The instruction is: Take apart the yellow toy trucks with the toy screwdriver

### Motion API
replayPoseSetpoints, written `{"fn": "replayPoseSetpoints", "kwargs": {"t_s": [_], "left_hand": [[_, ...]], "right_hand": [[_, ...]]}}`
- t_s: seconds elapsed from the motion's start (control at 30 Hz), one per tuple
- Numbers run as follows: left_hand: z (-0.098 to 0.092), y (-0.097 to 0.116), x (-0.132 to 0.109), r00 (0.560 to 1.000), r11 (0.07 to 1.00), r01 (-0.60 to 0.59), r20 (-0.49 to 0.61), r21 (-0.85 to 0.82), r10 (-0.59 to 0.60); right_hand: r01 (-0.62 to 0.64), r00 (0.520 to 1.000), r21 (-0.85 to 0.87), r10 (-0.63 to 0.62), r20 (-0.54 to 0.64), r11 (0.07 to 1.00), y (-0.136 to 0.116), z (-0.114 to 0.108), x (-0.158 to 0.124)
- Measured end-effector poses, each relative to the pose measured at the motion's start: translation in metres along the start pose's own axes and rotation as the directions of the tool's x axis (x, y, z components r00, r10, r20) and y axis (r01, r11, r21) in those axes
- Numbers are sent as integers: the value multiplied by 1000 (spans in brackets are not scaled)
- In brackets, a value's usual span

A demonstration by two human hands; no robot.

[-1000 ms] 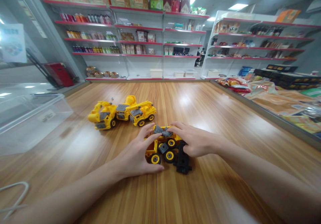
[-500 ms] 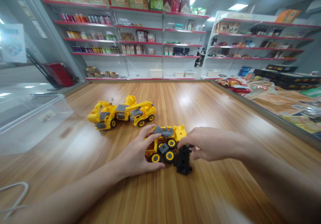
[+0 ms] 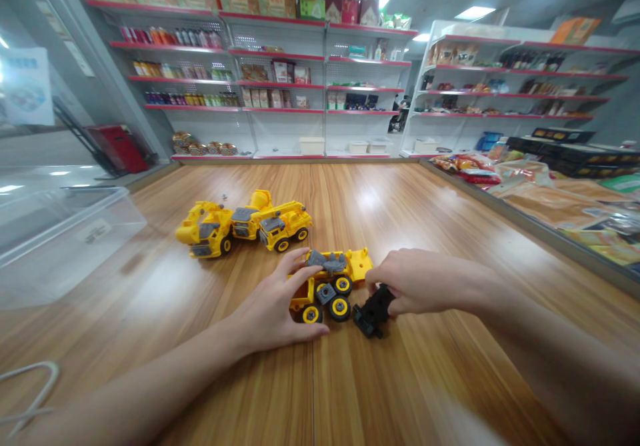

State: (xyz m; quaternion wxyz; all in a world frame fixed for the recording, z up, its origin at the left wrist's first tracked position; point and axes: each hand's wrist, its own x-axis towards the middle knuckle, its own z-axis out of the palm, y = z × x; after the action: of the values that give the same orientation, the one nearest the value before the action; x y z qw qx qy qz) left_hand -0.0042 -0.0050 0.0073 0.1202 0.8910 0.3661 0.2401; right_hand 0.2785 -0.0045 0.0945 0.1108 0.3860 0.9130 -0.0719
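Observation:
My right hand (image 3: pixel 427 281) pinches one end of a black toy-truck chassis (image 3: pixel 371 316), tilted just above or against the table; I cannot tell which. Beside it lies a cluster of loose toy parts: a yellow body piece (image 3: pixel 361 265), a grey piece (image 3: pixel 327 259), black wheels with yellow hubs (image 3: pixel 340 308) and a small grey block (image 3: pixel 326 293). My left hand (image 3: pixel 267 309) curves around the left side of this cluster, thumb and fingers spread apart, fingertips at the parts. Its fingers partly cover a yellow piece (image 3: pixel 303 296).
Behind the left hand stand a yellow toy excavator (image 3: pixel 220 223), a mixer truck (image 3: pixel 260 203) and a crane truck (image 3: pixel 283 226). A clear plastic bin (image 3: pixel 65 239) is at the left, with a white cable (image 3: pixel 47 373) nearer. Bagged goods (image 3: pixel 555 199) lie beyond the table's right edge.
The black chassis has turned in my right hand from nearly upright to slanting, its lower end swinging left. The right hand has shifted slightly; the left hand stays put.

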Motion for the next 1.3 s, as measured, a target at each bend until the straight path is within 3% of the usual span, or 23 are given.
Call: {"fn": "replayPoseSetpoints", "kwargs": {"t_s": [0.17, 0.43, 0.57, 0.7, 0.93, 1.3], "left_hand": [[0, 0, 0, 1000, 1000, 7, 7, 6, -7], [8, -5, -2, 998, 1000, -4, -59, -6, 4], [4, 1, -2, 1000, 1000, 4, -29, 0, -4], [-2, 8, -3, 1000, 1000, -30, 2, 2, 30], [-3, 4, -3, 999, 1000, -26, 23, 1, 26], [-1, 7, 0, 999, 1000, -15, 34, 28, 14]], "right_hand": [[-44, 999, -61, 45, 8, 997, 2, 0, 1], [-11, 999, 17, 12, -37, 1000, 0, 2, 7], [45, 995, -1, -44, -85, 999, 3, 4, 8], [25, 991, -29, -28, -128, 999, 4, 6, 9], [22, 987, 114, -4, -162, 993, 2, 7, 12], [-24, 995, 135, 37, -96, 990, 9, 23, 28]]}}
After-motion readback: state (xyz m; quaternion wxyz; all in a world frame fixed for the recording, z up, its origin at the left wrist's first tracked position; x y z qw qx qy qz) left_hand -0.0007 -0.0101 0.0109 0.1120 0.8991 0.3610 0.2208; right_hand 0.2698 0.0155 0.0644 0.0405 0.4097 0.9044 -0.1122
